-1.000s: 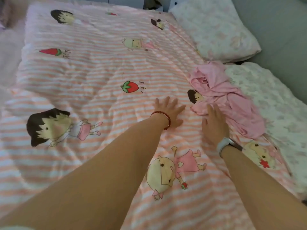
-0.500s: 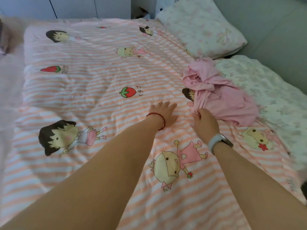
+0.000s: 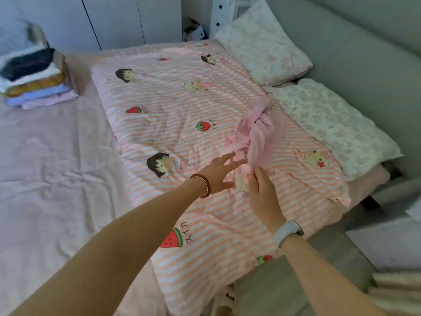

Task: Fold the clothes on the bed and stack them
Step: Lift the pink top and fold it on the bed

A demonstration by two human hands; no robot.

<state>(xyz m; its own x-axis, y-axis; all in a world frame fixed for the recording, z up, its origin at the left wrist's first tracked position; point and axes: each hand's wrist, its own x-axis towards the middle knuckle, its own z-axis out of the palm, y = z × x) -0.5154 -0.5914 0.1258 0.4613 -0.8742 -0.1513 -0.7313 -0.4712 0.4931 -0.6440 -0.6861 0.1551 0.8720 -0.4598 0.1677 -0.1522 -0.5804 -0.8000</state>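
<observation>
Bed (image 3: pixel 50 169), pale pink sheet. Striped cartoon quilt (image 3: pixel 173 124) spread across centre-right. Folded clothes stack (image 3: pixel 34 80) far left on the sheet. Crumpled pink garment (image 3: pixel 257 133) on quilt's right side. Two floral pillows (image 3: pixel 264 42) along right edge.

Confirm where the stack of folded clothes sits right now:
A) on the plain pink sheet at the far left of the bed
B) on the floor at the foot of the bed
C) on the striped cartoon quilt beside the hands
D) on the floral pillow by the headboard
A: the folded stack rests on the plain pink sheet at the far left, apart from the striped quilt, where the right hand grips the crumpled pink garment.
</observation>
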